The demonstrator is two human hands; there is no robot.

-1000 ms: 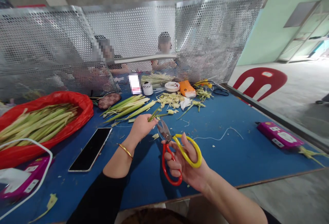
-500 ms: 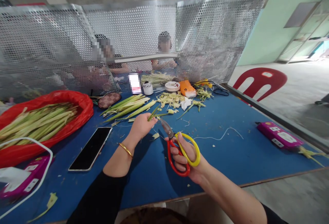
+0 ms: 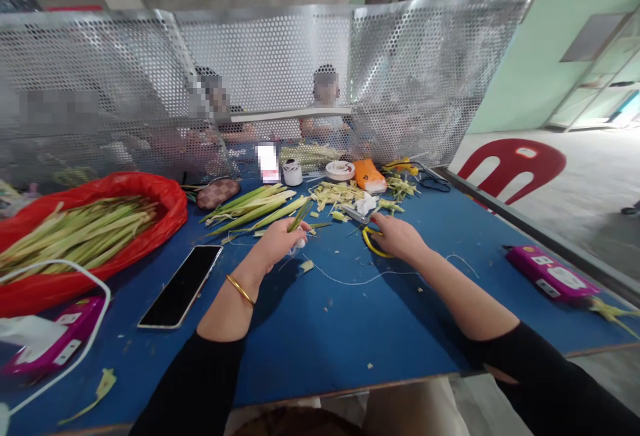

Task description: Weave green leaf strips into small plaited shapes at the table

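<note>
My left hand [image 3: 279, 244], wearing a gold bangle, is closed on a small bunch of green leaf strips [image 3: 299, 215] that stick up past the fingers. Something small and whitish [image 3: 299, 245] shows under its fingertips, too unclear to name. At the right, my right hand [image 3: 400, 236] grips the scissors [image 3: 371, 241] by the yellow handle, low over the tabletop. Their blades point left toward the leaf trimmings [image 3: 336, 194]. A thin white thread [image 3: 357, 283] runs across the blue table [image 3: 320, 336] between my hands. Long green leaves [image 3: 260, 209] lie beyond my left hand.
A red bag [image 3: 173, 206] of leaves stands left, beside a phone [image 3: 181, 287] and a purple pack [image 3: 55, 336]. Along the back are a white jar [image 3: 292, 173], a tape roll [image 3: 340, 170] and an orange pack [image 3: 370, 175]. A perforated metal screen [image 3: 280, 56] separates two people opposite.
My right hand has moved away and to the right with the scissors, turning palm down over them near the trimmings. My left hand stays nearly in place with the leaf strips.
</note>
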